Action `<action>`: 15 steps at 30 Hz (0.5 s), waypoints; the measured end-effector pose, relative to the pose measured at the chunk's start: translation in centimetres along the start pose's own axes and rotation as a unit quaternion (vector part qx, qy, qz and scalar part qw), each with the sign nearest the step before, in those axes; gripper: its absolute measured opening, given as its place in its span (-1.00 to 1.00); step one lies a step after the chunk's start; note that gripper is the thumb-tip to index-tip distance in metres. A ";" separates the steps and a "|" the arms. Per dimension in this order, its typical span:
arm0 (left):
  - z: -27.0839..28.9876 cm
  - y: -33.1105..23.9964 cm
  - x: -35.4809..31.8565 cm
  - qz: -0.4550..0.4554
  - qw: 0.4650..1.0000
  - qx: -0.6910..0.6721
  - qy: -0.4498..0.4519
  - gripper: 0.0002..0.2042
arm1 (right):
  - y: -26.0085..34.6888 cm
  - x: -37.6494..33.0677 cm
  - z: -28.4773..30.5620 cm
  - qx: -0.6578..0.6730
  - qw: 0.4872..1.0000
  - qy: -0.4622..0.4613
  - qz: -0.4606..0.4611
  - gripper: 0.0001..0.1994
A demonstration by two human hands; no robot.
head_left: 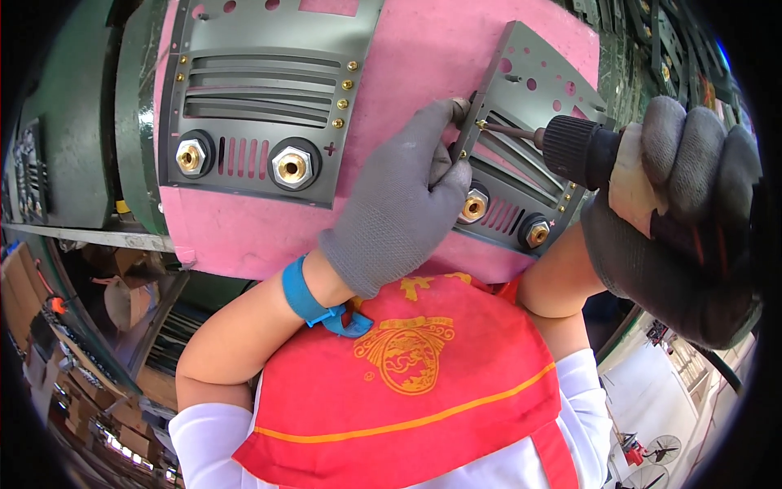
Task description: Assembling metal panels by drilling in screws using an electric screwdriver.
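Note:
My gloved left hand (399,200) pinches the left edge of a dark grey metal panel (521,106), which lies tilted on pink padding. In my gloved right hand (688,167) is a black power screwdriver (577,152), its handle partly wrapped in pale tape. Its bit (511,130) points left and meets a small brass screw (481,125) at the panel's left edge, just above my left fingertips. This panel has slots, round holes and two brass-centred sockets, one of them a large socket (474,205) beside my left thumb. My left fingertips are partly hidden at the panel edge.
A second grey panel (261,45) with brass screws and two sockets lies to the left on the pink padding (407,57). Dark green metal housings (69,122) stand at the far left. Stacked dark metal parts (664,41) sit at the upper right.

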State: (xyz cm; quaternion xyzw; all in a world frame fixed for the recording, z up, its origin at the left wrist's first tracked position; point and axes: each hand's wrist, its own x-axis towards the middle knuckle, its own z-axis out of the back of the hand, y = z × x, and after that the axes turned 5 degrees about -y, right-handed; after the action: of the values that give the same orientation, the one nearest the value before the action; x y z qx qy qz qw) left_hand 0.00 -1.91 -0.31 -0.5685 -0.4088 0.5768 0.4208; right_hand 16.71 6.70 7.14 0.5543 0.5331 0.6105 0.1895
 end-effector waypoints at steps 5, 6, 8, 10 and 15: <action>-0.3 0.1 -0.2 0.002 1.000 0.022 -0.010 -0.68 | -0.6 0.4 -0.7 -0.012 0.999 0.029 -0.014 -0.84; -0.5 0.5 -0.3 -0.004 1.000 0.009 -0.022 -0.67 | 0.0 0.2 -0.5 -0.014 0.999 0.036 -0.017 -0.84; -0.8 0.5 -0.4 -0.010 0.999 -0.006 -0.033 -0.66 | -0.8 0.6 -1.3 -0.020 0.998 0.049 -0.022 -0.84; -0.7 0.2 -0.5 0.009 0.999 -0.012 -0.031 -0.66 | -0.1 0.4 -0.7 -0.026 0.997 0.063 -0.028 -0.83; -0.7 0.2 -0.7 -0.011 0.998 -0.009 -0.053 -0.67 | -0.1 1.2 -0.9 -0.037 0.993 0.102 -0.041 -0.82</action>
State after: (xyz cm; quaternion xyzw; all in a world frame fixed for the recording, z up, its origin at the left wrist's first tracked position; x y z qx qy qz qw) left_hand 0.72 -2.65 -0.34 -0.5364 -0.4422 0.5974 0.3997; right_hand 15.47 7.34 7.77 0.4596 0.5489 0.6748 0.1792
